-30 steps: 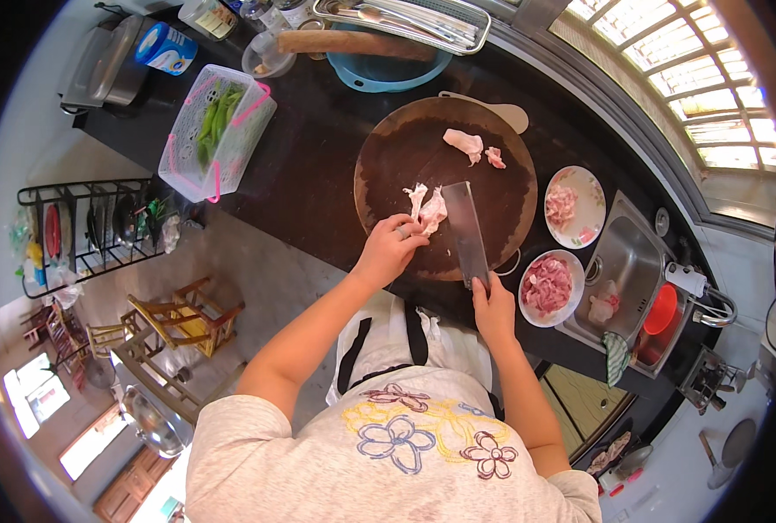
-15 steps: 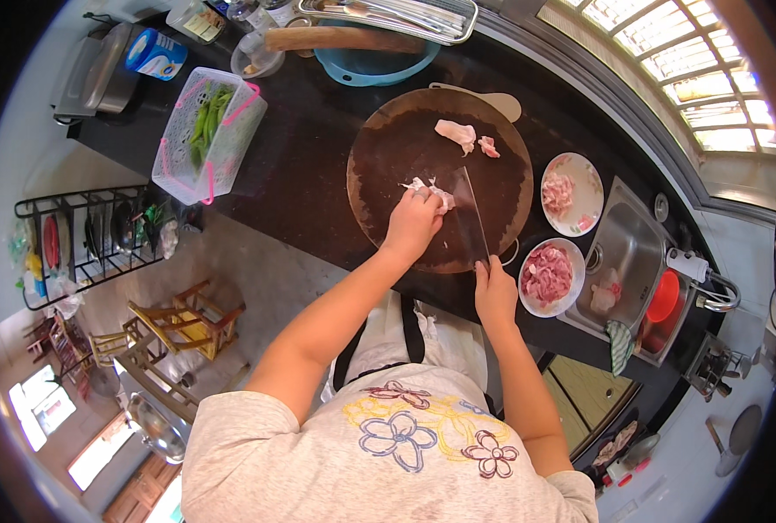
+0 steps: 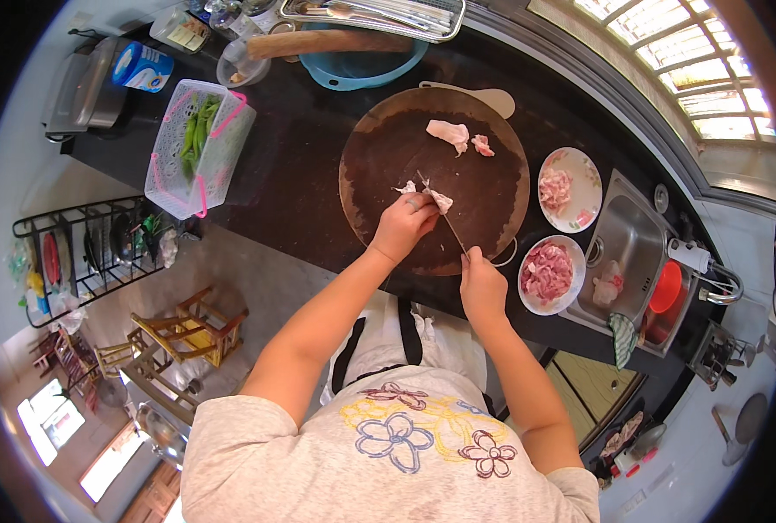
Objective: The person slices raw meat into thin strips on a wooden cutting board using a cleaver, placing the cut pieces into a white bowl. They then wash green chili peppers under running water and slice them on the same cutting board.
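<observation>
A large round wooden chopping board (image 3: 379,148) lies on the dark counter. Near its middle, my left hand (image 3: 407,225) is closed on a small piece of pale raw meat (image 3: 441,201), pinning it to the board. My right hand (image 3: 482,283) grips the handle of a cleaver (image 3: 455,234) at the board's near right edge. The blade is seen nearly edge-on and runs up against the meat beside my left fingers. Farther back on the board lie a larger pale piece of meat (image 3: 448,132) and a small pink scrap (image 3: 483,146).
Right of the board stand a flowered plate (image 3: 586,167) and a white bowl (image 3: 538,301), both holding cut meat. Beyond them is a steel sink (image 3: 625,228) with a red bowl (image 3: 665,287). A white basket (image 3: 222,166) of green peppers stands left; a blue basin (image 3: 362,77) is behind.
The cleaver has moved left from beside the meat onto it, its blade turning from broad side to nearly edge-on. My right hand shifted slightly left; the left still presses the meat.
</observation>
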The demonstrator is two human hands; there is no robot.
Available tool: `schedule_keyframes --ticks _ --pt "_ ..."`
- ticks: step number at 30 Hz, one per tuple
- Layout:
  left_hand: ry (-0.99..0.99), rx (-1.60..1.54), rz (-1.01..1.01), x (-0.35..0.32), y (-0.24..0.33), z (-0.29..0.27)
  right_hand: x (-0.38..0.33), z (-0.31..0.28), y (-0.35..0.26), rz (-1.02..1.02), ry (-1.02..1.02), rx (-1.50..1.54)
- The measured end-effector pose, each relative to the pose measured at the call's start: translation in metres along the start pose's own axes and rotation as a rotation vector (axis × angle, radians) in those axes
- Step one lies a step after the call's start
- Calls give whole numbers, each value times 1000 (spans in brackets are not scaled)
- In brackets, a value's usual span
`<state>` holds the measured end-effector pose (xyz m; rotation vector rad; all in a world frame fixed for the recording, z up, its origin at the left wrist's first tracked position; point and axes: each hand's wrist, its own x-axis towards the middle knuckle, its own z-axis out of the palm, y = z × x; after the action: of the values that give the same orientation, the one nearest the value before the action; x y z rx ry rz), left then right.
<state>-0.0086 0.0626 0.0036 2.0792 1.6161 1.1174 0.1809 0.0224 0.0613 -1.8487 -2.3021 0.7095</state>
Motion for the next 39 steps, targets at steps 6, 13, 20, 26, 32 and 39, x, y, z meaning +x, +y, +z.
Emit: schedule_keyframes --ticks 6,13,20,26,32,39 --pt "-40 -15 14 0 -10 1 -11 -2 1 25 -37 -62" --pt "-50 -27 40 2 -13 3 62 8 -34 35 -72 -33" --pt "-58 -63 28 -2 -9 2 21 0 -9 50 -129 -52" --pt "-38 -47 30 -10 -7 1 27 0 -15 53 -98 -9" --pt "-7 -8 126 -22 -4 -8 74 1 -14 -18 -42 81" --pt "78 -57 2 -20 5 -9 28 -22 -6 -67 -60 44"
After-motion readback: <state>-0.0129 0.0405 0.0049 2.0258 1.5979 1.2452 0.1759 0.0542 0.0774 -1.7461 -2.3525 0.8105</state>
